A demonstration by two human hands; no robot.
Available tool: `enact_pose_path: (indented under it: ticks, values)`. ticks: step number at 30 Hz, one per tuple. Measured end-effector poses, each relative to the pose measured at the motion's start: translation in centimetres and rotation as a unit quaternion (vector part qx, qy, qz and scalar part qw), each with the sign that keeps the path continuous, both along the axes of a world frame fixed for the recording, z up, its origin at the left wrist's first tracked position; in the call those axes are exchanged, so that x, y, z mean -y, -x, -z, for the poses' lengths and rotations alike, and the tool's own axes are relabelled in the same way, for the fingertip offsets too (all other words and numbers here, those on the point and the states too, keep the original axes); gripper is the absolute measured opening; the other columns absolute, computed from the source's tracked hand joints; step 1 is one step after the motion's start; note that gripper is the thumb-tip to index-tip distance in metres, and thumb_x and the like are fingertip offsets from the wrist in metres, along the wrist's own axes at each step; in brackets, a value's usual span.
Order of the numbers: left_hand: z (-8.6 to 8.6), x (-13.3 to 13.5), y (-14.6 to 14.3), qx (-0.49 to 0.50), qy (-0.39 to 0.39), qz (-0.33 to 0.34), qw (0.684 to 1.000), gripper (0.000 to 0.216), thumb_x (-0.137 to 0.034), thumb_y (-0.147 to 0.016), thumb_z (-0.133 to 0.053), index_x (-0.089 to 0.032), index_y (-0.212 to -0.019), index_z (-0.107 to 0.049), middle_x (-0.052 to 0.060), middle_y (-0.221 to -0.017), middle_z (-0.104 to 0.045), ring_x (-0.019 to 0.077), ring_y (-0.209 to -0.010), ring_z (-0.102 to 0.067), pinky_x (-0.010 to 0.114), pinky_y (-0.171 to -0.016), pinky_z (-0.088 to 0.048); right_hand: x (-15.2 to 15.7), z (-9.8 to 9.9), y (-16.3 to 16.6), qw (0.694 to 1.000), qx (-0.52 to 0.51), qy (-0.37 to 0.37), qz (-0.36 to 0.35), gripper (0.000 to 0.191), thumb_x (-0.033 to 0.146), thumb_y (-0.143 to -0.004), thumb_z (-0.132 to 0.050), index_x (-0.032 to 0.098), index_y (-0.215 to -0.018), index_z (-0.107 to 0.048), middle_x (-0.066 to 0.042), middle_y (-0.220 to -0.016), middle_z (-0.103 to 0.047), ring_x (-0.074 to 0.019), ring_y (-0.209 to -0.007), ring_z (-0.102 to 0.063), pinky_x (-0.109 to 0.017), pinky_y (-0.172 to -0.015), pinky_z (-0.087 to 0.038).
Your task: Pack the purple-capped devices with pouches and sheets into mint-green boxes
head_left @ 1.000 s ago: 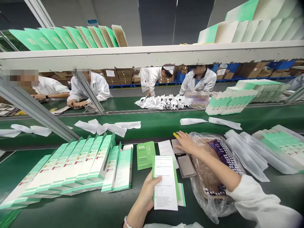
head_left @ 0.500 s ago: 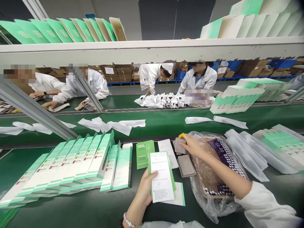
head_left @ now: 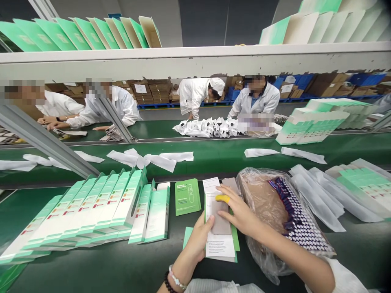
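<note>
My left hand point(head_left: 197, 240) grips a white printed leaflet point(head_left: 220, 246) backed by a green booklet, holding them over the green table near the front edge. My right hand point(head_left: 238, 209), with a yellow cot on one fingertip, presses a small grey-brown card point(head_left: 220, 217) flat onto that leaflet, fingers spread over it. A green booklet stack point(head_left: 187, 196) lies just left of the hands. Behind them lie a white leaflet stack point(head_left: 211, 184) and more grey cards.
A row of green-and-white cartons point(head_left: 91, 209) leans at the left. A clear plastic bag point(head_left: 275, 211) with batteries sits at the right, beside white pouches point(head_left: 317, 191). White pouches lie on the conveyor belt point(head_left: 214, 156). Workers in white coats point(head_left: 256, 101) stand beyond.
My right hand lifted a grey card from the pile beside the bag and brought it down and left onto the leaflet. My left hand shifted the leaflet slightly toward me.
</note>
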State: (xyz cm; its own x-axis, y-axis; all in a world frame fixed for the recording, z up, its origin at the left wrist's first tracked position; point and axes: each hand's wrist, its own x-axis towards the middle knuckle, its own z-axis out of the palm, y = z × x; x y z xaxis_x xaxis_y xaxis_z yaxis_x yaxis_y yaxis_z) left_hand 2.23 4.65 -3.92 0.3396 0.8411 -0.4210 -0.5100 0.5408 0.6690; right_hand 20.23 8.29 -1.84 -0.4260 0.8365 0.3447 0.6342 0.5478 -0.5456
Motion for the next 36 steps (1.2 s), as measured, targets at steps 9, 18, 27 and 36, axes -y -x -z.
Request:
enact_pose_path:
  ticks: [9,18,27,36]
  values:
    - [-0.1,-0.2,-0.3,-0.013,-0.054,0.035,0.998,0.067,-0.022,-0.071,-0.084,-0.018,-0.132,-0.055,0.013,-0.118,-0.071,0.0283,-0.102,-0.068,0.035,-0.087,-0.052,0.6,-0.5,-0.4,0.994,0.095,0.003,-0.050,0.036,0.028,-0.096,-0.054,0.022,-0.131,-0.056,-0.012,-0.143,-0.053,-0.0276,-0.133,-0.047,-0.053,-0.113,-0.035]
    - [-0.2,0.2,1.6,-0.076,0.004,-0.018,0.997,0.071,-0.027,-0.065,-0.087,-0.018,-0.127,-0.053,0.013,-0.109,-0.074,0.0290,-0.094,-0.070,0.036,-0.082,-0.054,-2.3,0.5,-12.8,0.913,0.298,0.032,0.275,0.030,0.008,-0.094,-0.040,0.008,-0.103,-0.069,-0.020,-0.096,-0.073,-0.0298,-0.091,-0.069,-0.043,-0.081,-0.053]
    - [-0.1,0.7,0.3,-0.064,0.020,-0.003,0.998,0.078,-0.030,-0.061,-0.089,-0.019,-0.131,-0.054,0.011,-0.100,-0.076,0.0280,-0.082,-0.072,0.035,-0.073,-0.054,-5.8,4.4,-16.7,0.856,0.382,0.050,0.345,0.021,0.032,-0.093,-0.063,0.014,-0.103,-0.065,-0.007,-0.108,-0.066,-0.0241,-0.106,-0.061,-0.048,-0.095,-0.046]
    - [0.1,-0.2,-0.2,-0.065,-0.009,-0.010,0.998,0.063,-0.028,-0.065,-0.087,-0.016,-0.120,-0.058,0.013,-0.109,-0.073,0.0273,-0.092,-0.070,0.033,-0.078,-0.053,-3.2,1.2,-14.2,0.923,0.241,0.063,0.294,0.019,0.021,-0.090,-0.054,0.011,-0.103,-0.062,-0.015,-0.093,-0.070,-0.0294,-0.093,-0.063,-0.040,-0.083,-0.045]
